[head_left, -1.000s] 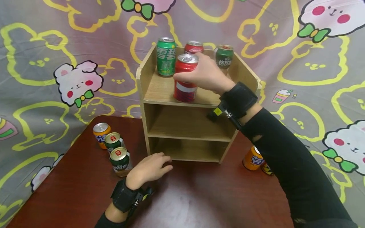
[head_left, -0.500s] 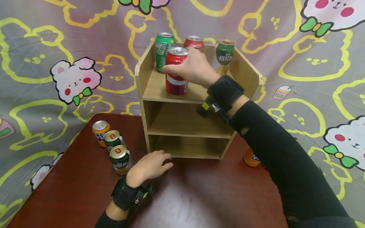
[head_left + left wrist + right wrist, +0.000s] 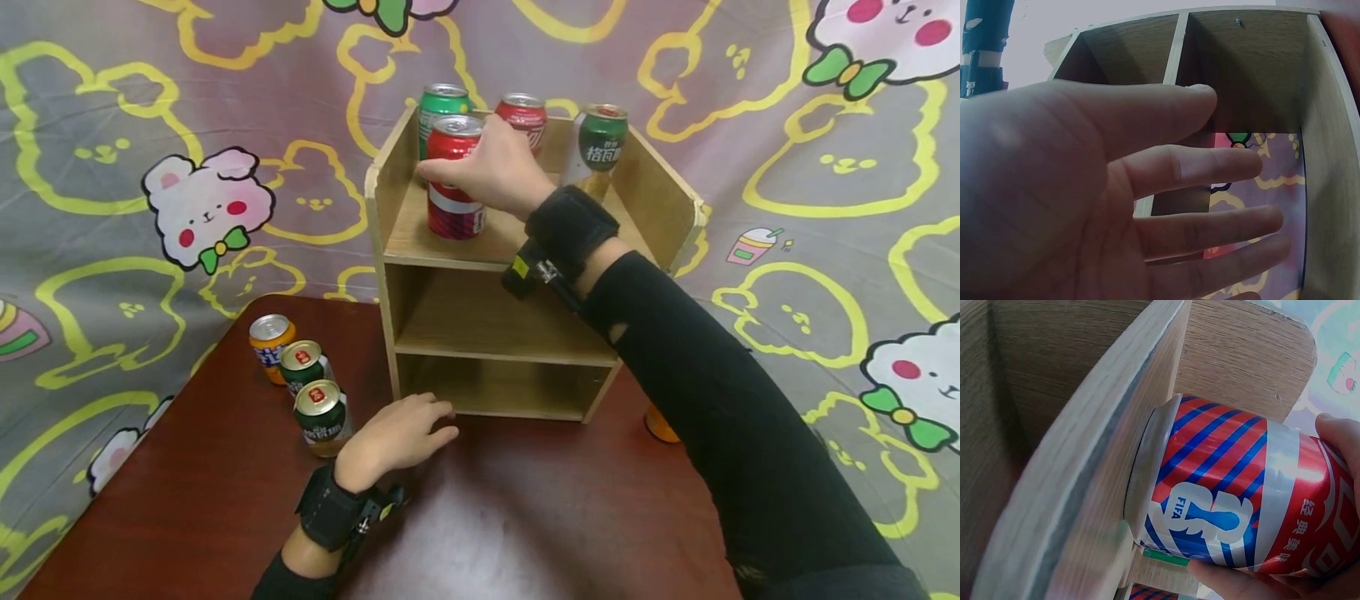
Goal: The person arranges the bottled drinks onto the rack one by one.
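Note:
My right hand grips a red cola can by its upper part, thumb on one side and fingers on the other. The can is upright over the top board of a small wooden shelf; in the right wrist view the cola can's base appears to meet the board. Directly behind it a green soda can is partly hidden. My left hand is low before the bottom compartment, fingers extended and holding nothing. In the left wrist view that hand has its fingers apart before the compartments.
Further back on the top board stand another red can and a green can to the right. Two green cans and an orange can stand left of the shelf. Another orange can is partly behind my right arm.
My right hand has carried the red cola can left and back along the top board, in front of the green soda can. The left hand has stayed in place.

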The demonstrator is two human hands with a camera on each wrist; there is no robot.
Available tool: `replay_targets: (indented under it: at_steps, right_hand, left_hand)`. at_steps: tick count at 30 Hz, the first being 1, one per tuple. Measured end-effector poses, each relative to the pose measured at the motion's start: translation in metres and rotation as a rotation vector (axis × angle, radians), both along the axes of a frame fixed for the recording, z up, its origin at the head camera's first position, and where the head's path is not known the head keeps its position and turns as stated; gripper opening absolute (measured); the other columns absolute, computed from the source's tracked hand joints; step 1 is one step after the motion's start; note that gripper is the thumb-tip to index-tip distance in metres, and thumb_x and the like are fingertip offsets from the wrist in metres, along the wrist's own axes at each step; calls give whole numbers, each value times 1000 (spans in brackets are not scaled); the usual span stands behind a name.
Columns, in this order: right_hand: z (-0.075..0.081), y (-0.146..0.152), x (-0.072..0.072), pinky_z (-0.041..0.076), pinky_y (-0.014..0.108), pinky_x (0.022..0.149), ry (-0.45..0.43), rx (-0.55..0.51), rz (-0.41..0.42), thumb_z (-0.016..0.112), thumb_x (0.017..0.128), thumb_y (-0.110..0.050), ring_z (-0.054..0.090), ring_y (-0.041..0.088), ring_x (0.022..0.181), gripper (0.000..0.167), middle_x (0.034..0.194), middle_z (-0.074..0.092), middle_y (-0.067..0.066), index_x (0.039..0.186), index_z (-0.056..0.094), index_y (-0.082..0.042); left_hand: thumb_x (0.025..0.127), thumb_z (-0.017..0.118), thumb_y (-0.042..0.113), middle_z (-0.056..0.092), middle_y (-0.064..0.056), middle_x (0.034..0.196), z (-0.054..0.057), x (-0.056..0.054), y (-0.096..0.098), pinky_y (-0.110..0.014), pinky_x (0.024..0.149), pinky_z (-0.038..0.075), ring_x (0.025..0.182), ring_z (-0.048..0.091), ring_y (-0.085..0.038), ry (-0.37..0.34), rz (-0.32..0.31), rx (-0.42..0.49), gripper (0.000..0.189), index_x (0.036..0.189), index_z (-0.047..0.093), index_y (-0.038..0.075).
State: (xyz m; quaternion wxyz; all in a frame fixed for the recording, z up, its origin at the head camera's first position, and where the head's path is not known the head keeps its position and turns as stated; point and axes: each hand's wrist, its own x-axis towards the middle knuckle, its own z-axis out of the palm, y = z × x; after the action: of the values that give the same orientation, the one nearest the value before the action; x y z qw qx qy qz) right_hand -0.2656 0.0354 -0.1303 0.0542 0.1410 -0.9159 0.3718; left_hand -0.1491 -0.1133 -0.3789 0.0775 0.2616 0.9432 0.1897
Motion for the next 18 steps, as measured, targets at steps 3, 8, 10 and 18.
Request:
replay_targets:
  at_steps: [3,8,10,18]
  right_hand:
    - [0,-2,-1,46,29,85,2,5,-7,75,75,-51,58,14,100,69,114,59,2,126,48,-14]
    - [1,-5,1,46,29,87,11,0,-10,73,76,-51,58,14,101,68,115,59,2,127,48,-13]
    - [1,-5,2,46,30,88,5,-8,-6,73,76,-51,57,15,102,67,116,59,2,127,49,-14]
    - [6,-6,-1,41,33,96,-104,-1,37,50,88,-61,50,15,118,64,129,52,1,136,43,-20]
  left_hand:
    - [94,59,31,60,-12,115,0,-1,1,-44,88,46,107,56,-28,1,0,-4,35,119,64,7]
    - [95,57,32,59,-13,118,1,-1,3,-45,90,45,110,55,-29,3,-10,-3,37,121,63,6]
    - [95,57,33,59,-13,119,1,-1,3,-45,91,44,111,55,-29,-4,-10,1,39,122,63,6]
    - [93,59,33,60,-11,116,-1,-1,-1,-44,90,45,107,56,-27,15,5,5,37,120,64,7]
